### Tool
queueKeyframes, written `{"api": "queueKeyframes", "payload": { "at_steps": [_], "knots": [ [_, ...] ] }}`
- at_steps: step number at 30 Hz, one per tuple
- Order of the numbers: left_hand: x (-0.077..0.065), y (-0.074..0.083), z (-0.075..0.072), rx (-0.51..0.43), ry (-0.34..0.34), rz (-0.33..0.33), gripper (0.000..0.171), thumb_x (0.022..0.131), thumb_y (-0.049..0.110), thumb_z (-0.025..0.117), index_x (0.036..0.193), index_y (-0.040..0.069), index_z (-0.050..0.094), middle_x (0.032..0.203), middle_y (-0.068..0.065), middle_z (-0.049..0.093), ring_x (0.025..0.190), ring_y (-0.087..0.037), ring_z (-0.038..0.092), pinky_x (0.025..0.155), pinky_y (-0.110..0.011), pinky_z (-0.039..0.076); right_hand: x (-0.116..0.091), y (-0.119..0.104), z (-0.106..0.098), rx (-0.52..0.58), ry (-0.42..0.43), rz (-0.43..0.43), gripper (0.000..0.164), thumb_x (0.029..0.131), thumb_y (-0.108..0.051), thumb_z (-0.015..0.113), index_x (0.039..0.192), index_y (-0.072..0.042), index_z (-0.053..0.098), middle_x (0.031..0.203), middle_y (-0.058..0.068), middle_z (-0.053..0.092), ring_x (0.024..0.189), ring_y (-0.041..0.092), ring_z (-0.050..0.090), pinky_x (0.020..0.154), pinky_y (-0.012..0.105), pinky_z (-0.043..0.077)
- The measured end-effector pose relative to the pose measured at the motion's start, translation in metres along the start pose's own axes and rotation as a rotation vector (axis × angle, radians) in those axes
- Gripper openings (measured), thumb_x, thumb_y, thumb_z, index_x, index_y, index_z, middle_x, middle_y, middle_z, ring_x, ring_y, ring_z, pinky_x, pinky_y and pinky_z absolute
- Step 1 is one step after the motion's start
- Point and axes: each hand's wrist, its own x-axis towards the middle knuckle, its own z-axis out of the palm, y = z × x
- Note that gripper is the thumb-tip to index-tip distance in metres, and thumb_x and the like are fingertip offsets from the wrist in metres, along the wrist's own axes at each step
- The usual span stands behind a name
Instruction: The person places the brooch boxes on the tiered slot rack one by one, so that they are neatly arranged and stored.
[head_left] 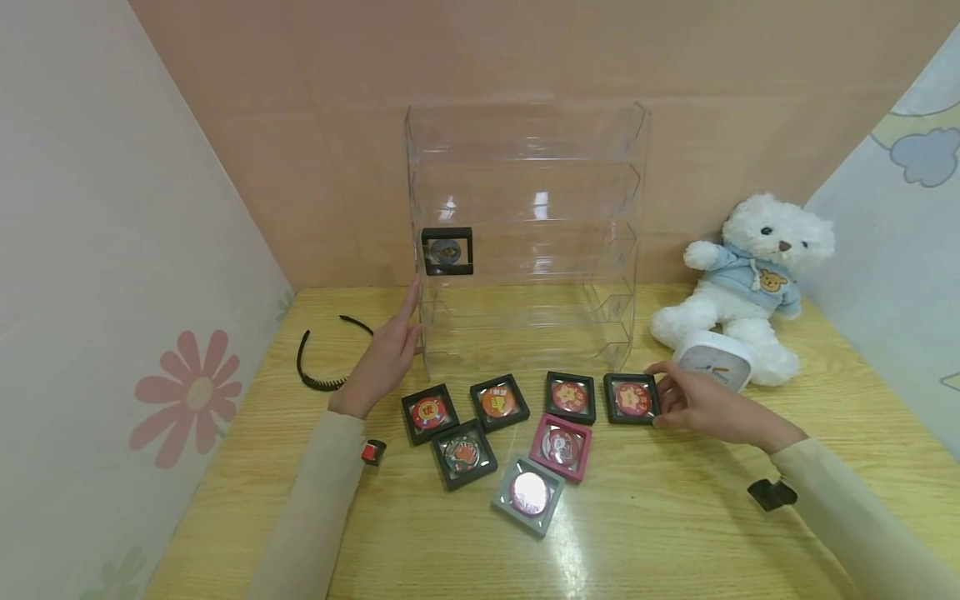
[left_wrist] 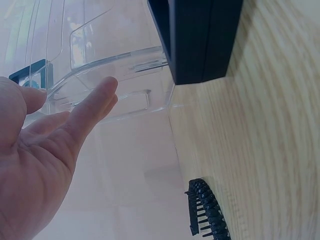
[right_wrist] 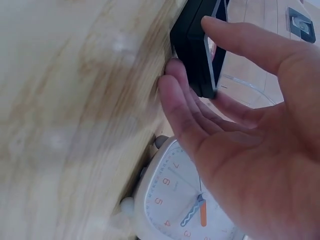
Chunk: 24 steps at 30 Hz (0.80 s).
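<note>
A clear acrylic display rack [head_left: 525, 317] with several tiers stands at the back of the table. One black-framed badge case [head_left: 447, 252] sits at the left end of a middle tier. My left hand [head_left: 387, 354] rests its straight fingers against the rack's left side, also seen in the left wrist view. With thumb and fingers, my right hand [head_left: 693, 404] pinches the right edge of a black badge case [head_left: 632, 399] holding a red badge with a star. In the right wrist view that case [right_wrist: 197, 50] is tilted, with fingertips under its lower edge.
More badge cases lie before the rack: several black, one pink [head_left: 561, 447], one grey [head_left: 528, 494]. A white alarm clock [head_left: 715, 358] stands close behind my right hand, against a white teddy bear [head_left: 738, 283]. A black toothed headband [head_left: 322, 384] lies left.
</note>
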Motion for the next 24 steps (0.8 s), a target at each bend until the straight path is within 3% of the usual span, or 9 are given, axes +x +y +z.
{"api": "queueKeyframes", "payload": {
  "at_steps": [6,11,21,24],
  "knots": [
    [0.000,0.000,0.000,-0.028,-0.013,-0.013,0.077,0.109,0.005,0.042,0.163,0.035,-0.005,0.165,-0.013,0.021,0.102,-0.037,0.069,0.080,-0.041,0.061,-0.005,0.001,0.002,0.096,0.038,0.010,0.074,0.080,-0.007,0.085,0.137,0.013,0.042,0.117,0.023,0.063,0.100,0.031,0.067,0.080,0.035,0.059],
    [0.000,0.001,0.001,-0.042,-0.014,-0.019,0.078,0.109,0.005,0.042,0.163,0.036,-0.005,0.165,-0.011,0.019,0.108,-0.038,0.067,0.079,-0.038,0.061,-0.010,0.004,0.004,0.198,0.046,0.010,0.072,0.083,-0.001,0.082,0.139,0.013,0.038,0.124,0.028,0.058,0.106,0.036,0.065,0.080,0.033,0.059],
    [-0.001,0.000,0.001,-0.028,-0.010,-0.009,0.076,0.110,0.006,0.041,0.164,0.033,-0.004,0.165,-0.012,0.019,0.103,-0.037,0.069,0.080,-0.039,0.061,-0.018,0.007,0.007,0.275,0.121,-0.030,0.049,0.090,0.008,0.071,0.132,0.010,0.046,0.123,0.027,0.055,0.099,0.020,0.069,0.074,0.033,0.060],
    [-0.001,0.000,0.001,-0.020,-0.005,-0.003,0.076,0.109,0.006,0.042,0.164,0.032,-0.004,0.165,-0.011,0.019,0.104,-0.036,0.069,0.081,-0.039,0.060,-0.020,0.006,0.008,0.245,0.161,-0.072,0.039,0.093,0.009,0.067,0.128,0.010,0.050,0.122,0.026,0.055,0.097,0.013,0.070,0.071,0.034,0.061]
  ]
}}
